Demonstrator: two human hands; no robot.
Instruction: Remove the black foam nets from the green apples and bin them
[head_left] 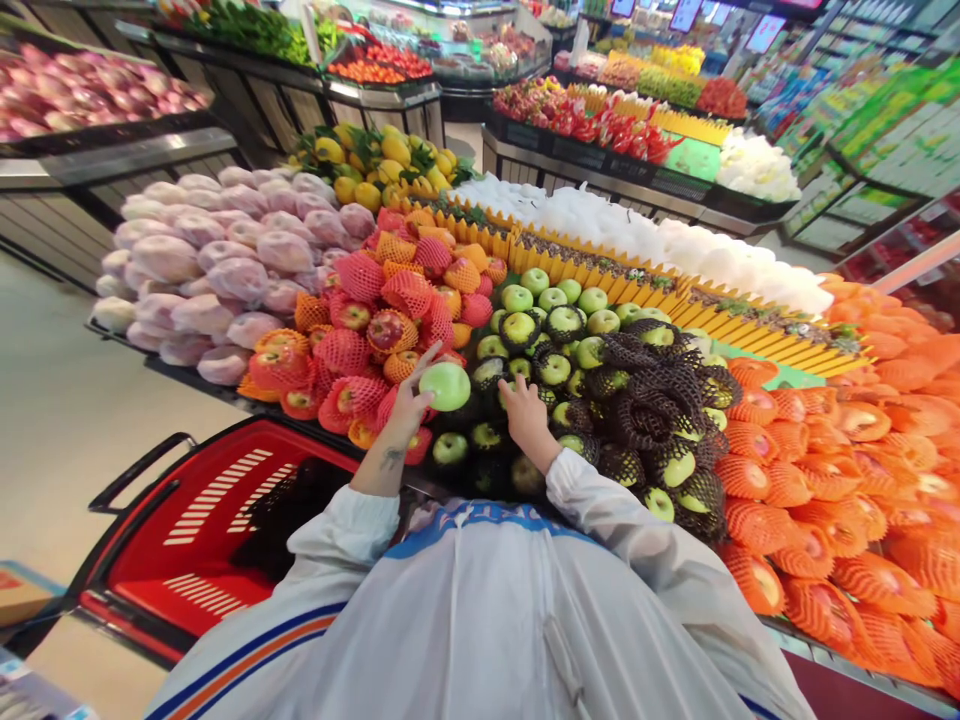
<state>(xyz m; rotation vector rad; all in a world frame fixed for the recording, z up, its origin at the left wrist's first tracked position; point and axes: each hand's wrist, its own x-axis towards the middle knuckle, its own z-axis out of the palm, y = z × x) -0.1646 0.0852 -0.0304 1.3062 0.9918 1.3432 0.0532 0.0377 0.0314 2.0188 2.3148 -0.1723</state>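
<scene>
My left hand (409, 405) is closed around a bare green apple (445, 387), held up over the near edge of the fruit display. To its right, my right hand (527, 415) reaches over the pile of green apples, its fingers apart and bent, the tips at a green apple in a black foam net (491, 373). Whether the fingertips press on that apple I cannot tell. Loose green apples (518, 328) lie around and beyond the hand. Several empty black foam nets (656, 405) are heaped on the apples to the right.
Apples in pink and orange nets (360, 350) and wrapped purplish fruit (236, 280) are piled on the left. Orange-netted fruit (817, 530) fills the right. A yellow slatted divider (600, 285) runs behind the green apples. A red shopping basket (157, 580) with something black inside stands at lower left.
</scene>
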